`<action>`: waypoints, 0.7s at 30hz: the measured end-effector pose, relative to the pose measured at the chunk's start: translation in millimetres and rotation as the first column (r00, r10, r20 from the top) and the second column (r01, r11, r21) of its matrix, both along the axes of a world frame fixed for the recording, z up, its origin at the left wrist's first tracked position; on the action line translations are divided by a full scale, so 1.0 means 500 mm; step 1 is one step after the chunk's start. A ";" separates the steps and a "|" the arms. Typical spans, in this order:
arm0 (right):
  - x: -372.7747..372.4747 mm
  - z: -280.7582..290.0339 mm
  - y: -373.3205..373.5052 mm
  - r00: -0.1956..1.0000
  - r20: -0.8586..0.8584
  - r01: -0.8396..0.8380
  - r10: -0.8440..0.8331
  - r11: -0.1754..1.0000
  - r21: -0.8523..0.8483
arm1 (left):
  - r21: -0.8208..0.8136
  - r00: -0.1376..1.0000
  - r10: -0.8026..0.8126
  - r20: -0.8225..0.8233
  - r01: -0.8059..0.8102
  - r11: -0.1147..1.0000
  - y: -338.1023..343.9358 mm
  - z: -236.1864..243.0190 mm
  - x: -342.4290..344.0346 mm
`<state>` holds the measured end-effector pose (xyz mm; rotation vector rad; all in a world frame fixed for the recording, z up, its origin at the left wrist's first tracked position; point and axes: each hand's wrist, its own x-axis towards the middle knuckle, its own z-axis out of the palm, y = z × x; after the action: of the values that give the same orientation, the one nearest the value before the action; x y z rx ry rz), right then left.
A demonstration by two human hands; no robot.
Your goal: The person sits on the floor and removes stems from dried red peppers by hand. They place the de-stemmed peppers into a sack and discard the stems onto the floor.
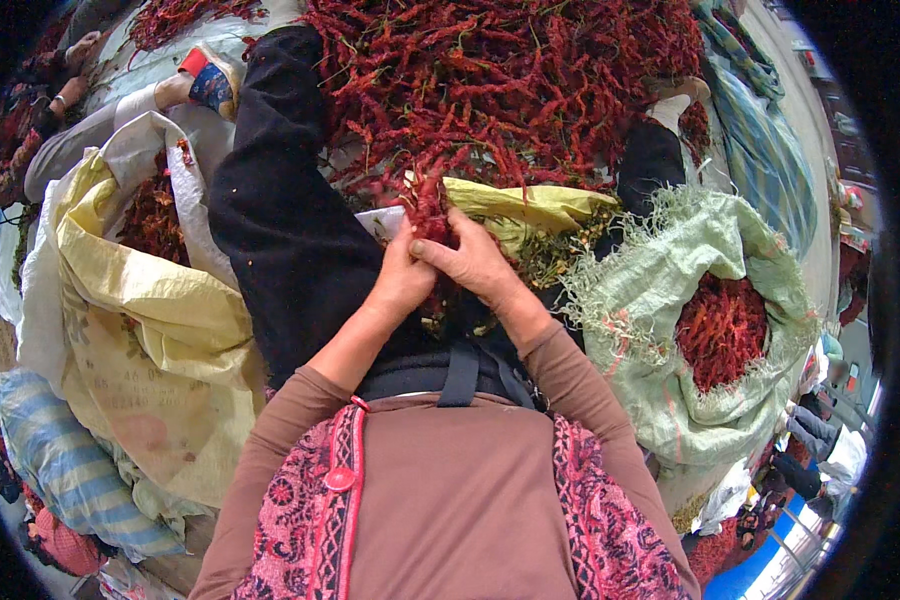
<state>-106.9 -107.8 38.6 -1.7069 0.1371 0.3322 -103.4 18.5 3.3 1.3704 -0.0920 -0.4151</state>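
Both hands meet in front of my lap around a bunch of dried red chilies (427, 200). My left hand (402, 268) grips the bunch from the left side. From the right, my right hand (470, 258) closes on the same bunch, its thumb lying across toward the left hand. The chilies stick up above the fingers, and some show below the hands. Just beyond lies a large heap of dried red chilies (510, 80) with pale stems. Under and behind my hands is a yellow cloth or sack edge (530, 205) with stem scraps (560, 255) on it.
A pale yellow-white woven sack (160, 330) holding darker chilies stands open at left. At right, a green woven sack (650, 380) holds red chilies. My legs in black trousers (280, 180) flank the heap. Another person's foot in a patterned shoe (213, 85) rests at upper left.
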 end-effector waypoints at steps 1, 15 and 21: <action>0.002 -0.026 0.003 0.998 -0.046 0.059 -0.052 0.980 0.189 | 0.095 0.998 -0.050 0.027 0.047 0.994 -0.003 0.005 0.005; -0.020 -0.014 -0.009 0.910 -0.357 0.378 -0.214 0.782 0.496 | 0.750 0.924 -0.375 0.070 0.199 0.631 -0.010 0.107 0.015; -0.017 0.004 -0.031 0.880 -0.455 0.453 -0.137 0.531 0.716 | -0.235 0.917 -0.323 -0.234 0.269 0.934 0.042 0.112 0.030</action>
<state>-115.2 -123.5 40.4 -0.6518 0.4679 0.3562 -88.5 39.7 59.1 1.0927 -0.1156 -0.8249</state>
